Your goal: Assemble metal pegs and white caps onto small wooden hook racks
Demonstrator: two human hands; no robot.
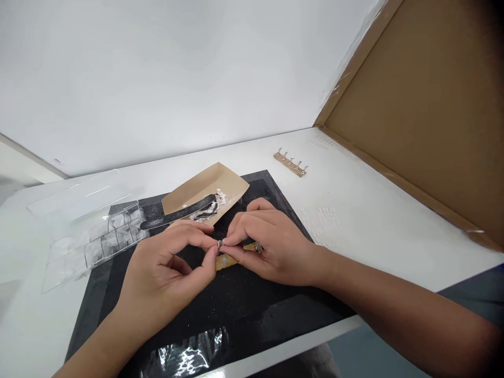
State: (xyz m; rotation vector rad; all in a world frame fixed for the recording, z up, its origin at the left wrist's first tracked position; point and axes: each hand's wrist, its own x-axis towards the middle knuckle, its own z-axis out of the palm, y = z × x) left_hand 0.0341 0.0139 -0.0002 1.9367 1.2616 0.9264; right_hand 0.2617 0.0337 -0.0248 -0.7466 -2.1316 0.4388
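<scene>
My left hand pinches a small silvery metal piece between thumb and index finger. On its other side, the thumb and index finger of my right hand close on the same piece, so the fingertips of both hands almost meet. Just below the fingers, a yellowish strip with a pale round dot lies over the black mat, partly covered by my right hand. A small metal clip-like part shows by my right palm; whether it is attached to the strip, I cannot tell.
Behind my hands, a brown paper tray holds white flakes, with a black nail file across it. A clear compartment box with small bags stands left. Farther right are a strip with several metal pegs and a cardboard panel.
</scene>
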